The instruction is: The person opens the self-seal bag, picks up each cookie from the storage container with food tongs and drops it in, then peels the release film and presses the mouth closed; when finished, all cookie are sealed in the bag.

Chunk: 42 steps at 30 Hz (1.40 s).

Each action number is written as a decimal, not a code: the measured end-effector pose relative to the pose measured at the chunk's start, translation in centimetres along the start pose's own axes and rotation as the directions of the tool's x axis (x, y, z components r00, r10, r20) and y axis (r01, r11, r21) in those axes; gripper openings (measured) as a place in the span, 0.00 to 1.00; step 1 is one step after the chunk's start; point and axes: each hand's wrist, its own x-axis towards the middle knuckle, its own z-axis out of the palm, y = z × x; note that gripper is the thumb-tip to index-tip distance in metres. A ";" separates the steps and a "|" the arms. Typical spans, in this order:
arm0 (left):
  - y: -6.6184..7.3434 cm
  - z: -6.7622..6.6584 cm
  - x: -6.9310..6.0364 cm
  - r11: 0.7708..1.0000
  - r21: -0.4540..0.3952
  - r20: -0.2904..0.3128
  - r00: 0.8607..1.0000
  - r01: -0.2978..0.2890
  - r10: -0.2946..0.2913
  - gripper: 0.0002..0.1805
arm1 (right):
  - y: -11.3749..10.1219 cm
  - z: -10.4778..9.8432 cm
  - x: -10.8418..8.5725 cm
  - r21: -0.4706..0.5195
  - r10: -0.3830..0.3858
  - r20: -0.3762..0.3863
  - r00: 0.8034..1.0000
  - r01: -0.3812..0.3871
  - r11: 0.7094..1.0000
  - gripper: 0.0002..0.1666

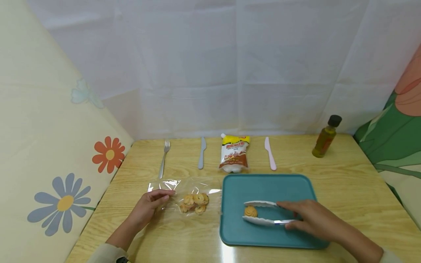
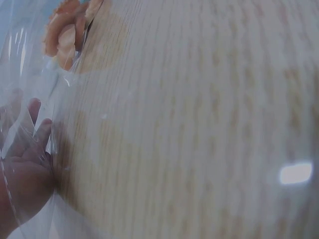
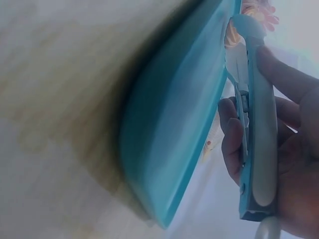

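Note:
My right hand grips a pair of tongs over the tray, thumb on one arm and fingers on the other. Between the tongs' pale tips is a swirled cookie, low over the teal tray. On the tray's left lies a clear plastic bag with several cookies inside. My left hand pinches the bag's left part between thumb and fingers. The left wrist view shows fingers through the shiny film, partly blurred.
Along the back of the wooden table lie a fork, a grey knife, a yellow-topped pouch and a pink knife. A dark-capped bottle stands at the back right. A white cloth hangs behind.

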 end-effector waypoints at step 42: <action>0.0 0.0 0.0 1.000 0.006 0.002 1.000 0.000 0.000 0.18 | -4.9 0.5 12.6 -0.112 -0.233 -0.007 0.972 0.231 0.966 0.35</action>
